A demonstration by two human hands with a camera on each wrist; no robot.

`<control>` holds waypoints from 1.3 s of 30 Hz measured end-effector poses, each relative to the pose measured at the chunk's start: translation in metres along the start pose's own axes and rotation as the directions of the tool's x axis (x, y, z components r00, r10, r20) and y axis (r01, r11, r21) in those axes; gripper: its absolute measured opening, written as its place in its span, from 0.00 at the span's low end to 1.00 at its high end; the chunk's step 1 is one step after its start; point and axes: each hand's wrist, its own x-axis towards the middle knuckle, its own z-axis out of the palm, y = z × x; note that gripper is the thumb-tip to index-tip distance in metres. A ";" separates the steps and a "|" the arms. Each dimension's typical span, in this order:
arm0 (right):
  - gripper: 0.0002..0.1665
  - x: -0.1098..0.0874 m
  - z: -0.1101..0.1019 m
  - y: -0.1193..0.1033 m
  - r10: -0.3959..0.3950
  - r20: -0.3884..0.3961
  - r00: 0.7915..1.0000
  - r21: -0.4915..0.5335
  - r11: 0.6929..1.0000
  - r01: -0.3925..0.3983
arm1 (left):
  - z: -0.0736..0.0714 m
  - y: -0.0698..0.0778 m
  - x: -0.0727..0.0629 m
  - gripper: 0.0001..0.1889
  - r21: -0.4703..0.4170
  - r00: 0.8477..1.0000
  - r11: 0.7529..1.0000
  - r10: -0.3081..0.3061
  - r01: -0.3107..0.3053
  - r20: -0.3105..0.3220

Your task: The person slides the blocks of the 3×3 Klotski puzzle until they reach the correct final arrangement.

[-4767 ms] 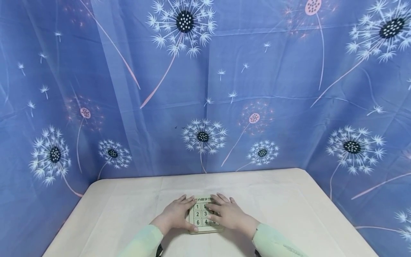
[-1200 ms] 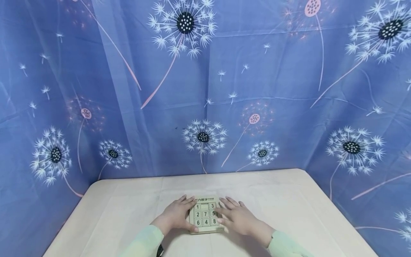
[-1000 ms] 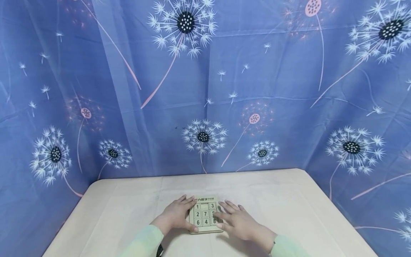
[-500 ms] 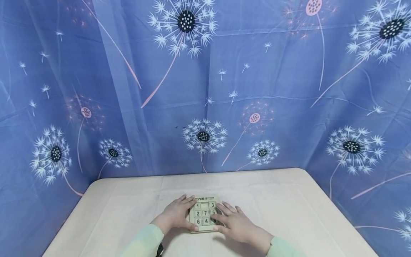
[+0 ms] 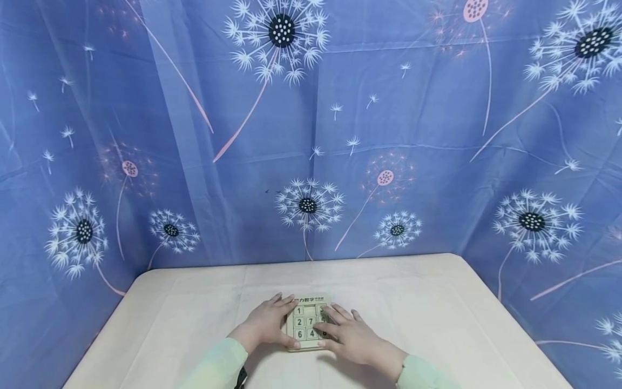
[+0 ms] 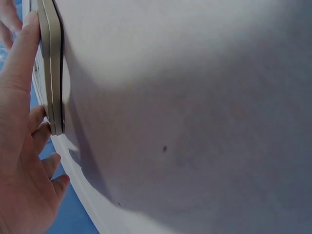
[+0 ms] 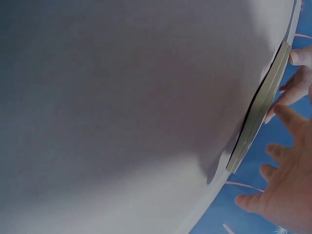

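Note:
A pale green number sliding puzzle [image 5: 310, 344] lies flat on the table, with a vacant slot at the middle of its top row. My left hand [image 5: 266, 323] holds the puzzle's left side, thumb at the near corner and fingers by the far one; the left wrist view shows the thumb [image 6: 22, 53] on its face. From the right, my right hand [image 5: 353, 336] reaches over the board with spread, fairly straight fingers. Its index fingertip is over the right part of the middle row, partly covering the 3, 5 and 8 tiles. Exact fingertip contact is hard to tell.
The cream-coloured table [image 5: 194, 302] has rounded far corners. A blue curtain [image 5: 252, 227] with a dandelion print hangs behind it and along both sides.
Over the last seconds the 3, 5 and 7 tiles changed places and the top middle slot became vacant. The right hand drew back to the right, then came leftward over the board. Left hand unchanged.

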 end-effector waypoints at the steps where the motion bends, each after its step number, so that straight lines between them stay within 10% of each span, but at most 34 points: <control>1: 0.31 0.001 0.000 -0.001 -0.004 -0.001 1.000 -0.002 1.000 0.004 | 0.000 0.000 0.000 0.55 0.003 1.000 1.000 0.002 -0.002 -0.001; 39: 0.28 0.025 0.005 -0.003 0.017 0.032 0.999 -0.047 0.999 -0.016 | -0.004 -0.001 -0.001 0.55 0.003 1.000 1.000 0.015 -0.015 0.006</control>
